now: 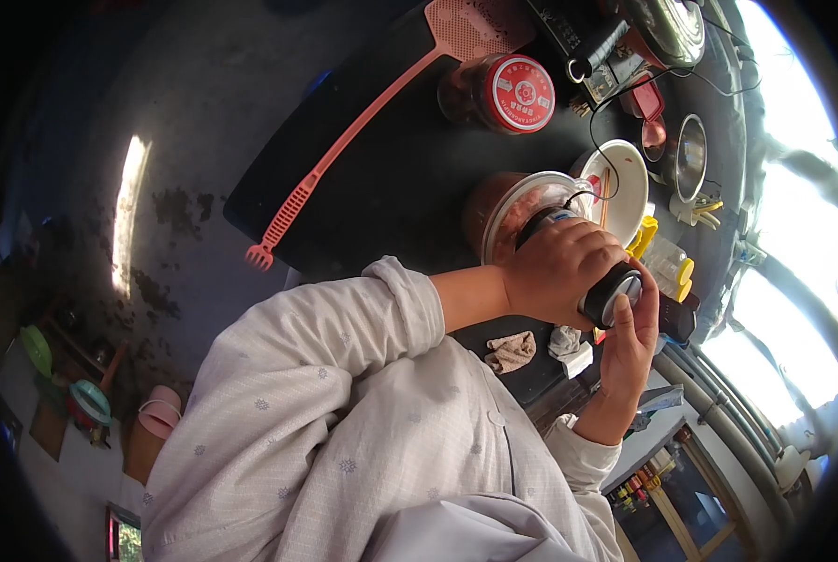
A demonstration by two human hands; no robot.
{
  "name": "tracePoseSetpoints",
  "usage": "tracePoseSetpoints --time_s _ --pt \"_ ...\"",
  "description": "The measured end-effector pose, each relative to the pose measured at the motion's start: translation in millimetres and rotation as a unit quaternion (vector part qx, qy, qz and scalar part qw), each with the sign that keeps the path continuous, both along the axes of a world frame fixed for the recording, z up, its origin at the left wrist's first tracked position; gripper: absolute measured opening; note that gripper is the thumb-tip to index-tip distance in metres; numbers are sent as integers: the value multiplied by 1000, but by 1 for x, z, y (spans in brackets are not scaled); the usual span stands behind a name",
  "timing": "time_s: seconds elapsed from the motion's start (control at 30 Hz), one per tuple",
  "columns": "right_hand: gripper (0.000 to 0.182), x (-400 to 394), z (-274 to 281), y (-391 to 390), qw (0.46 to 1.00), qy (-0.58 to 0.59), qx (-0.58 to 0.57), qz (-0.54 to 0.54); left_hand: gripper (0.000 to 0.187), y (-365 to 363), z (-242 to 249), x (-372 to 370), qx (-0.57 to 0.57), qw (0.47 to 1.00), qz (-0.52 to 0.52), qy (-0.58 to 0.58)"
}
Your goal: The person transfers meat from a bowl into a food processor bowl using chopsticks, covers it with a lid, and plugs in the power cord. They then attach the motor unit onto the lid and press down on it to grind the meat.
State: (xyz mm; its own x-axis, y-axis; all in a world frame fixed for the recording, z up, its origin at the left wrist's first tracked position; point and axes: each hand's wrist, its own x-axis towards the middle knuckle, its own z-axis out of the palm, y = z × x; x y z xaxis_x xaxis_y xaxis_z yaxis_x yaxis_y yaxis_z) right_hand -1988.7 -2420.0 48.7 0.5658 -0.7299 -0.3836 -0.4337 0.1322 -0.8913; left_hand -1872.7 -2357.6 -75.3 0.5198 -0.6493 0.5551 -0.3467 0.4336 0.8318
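A black cylinder with a silver round end (614,295) is held over a clear bowl (496,214) with pinkish-red contents. My left hand (561,270) wraps round its middle, with part of a label showing past the fingers. At the silver end, my right hand (632,342) grips with thumb and fingers on either side. A thin black cord (615,178) runs to near the bowl's rim; whether it joins the cylinder is hidden. Beyond the bowl stands a white bowl (630,173) with chopsticks in it.
On the black table (372,187) lie a pink fly swatter (330,150), a red-lidded jar (520,94) and a brown cloth (511,352). Yellow-capped bottles (667,262), a metal bowl (689,159) and a pot (667,33) stand along the far side, near a bright window (775,300).
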Motion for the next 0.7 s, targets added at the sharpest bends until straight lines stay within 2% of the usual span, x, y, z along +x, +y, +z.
tracePoseSetpoints --time_s 0.37,0.57,0.7 --pt "53 -5 -1 -1 1000 8 0 7 81 -2 2 -4 -3 1000 13 11" --pt "51 -2 -1 2 993 -77 80 -50 83 -2 2 -3 -2 1000 5 5" --pt "49 -8 -13 -1 990 -101 76 -60 83 -1 3 -1 2 1000 13 -2"
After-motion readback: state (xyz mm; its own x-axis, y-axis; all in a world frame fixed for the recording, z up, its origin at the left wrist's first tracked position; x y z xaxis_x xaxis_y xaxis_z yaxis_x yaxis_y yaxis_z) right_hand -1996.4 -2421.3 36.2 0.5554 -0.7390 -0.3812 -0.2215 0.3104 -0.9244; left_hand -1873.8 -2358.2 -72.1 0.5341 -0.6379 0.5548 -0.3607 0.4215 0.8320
